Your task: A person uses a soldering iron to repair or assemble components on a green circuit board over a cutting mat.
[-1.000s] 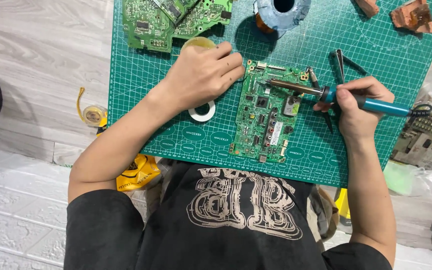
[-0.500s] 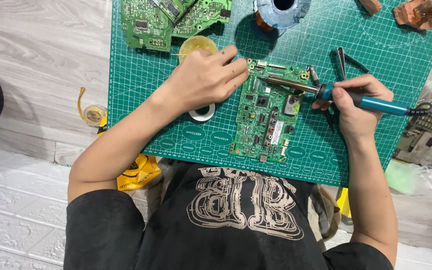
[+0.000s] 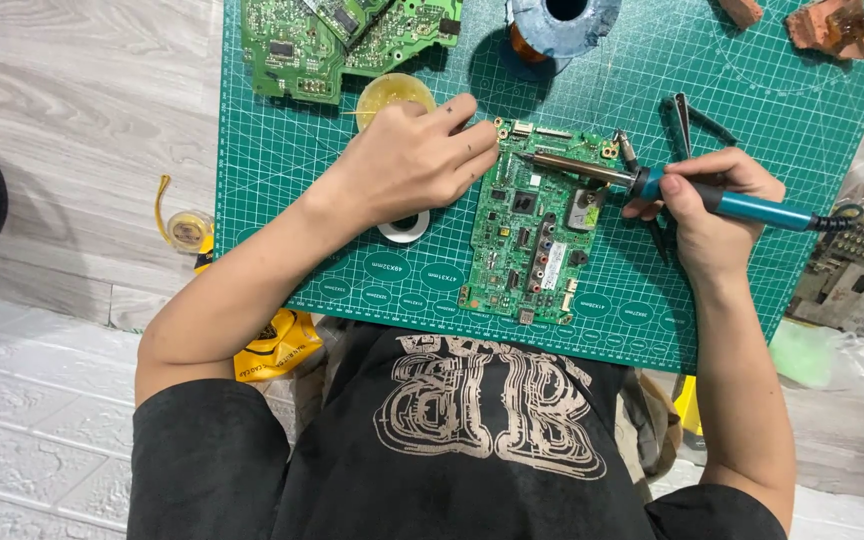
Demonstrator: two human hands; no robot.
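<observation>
Head view: the right hand (image 3: 707, 205) gripped a soldering iron (image 3: 652, 185) over the circuit board (image 3: 537, 235). The left hand (image 3: 417, 160) lay loosely curled against the board's edge, pinching nothing visible.

Circuit boards: four (image 3: 534, 225) (image 3: 287, 45) (image 3: 402, 30) (image 3: 852, 275); soldering iron: one (image 3: 692, 195); cutting mat: one (image 3: 282, 170).

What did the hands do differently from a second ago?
The right hand swung the teal-handled soldering iron so its tip slid left toward the green circuit board's top edge. The left hand stayed at the board's corner; the board didn't move.
</observation>
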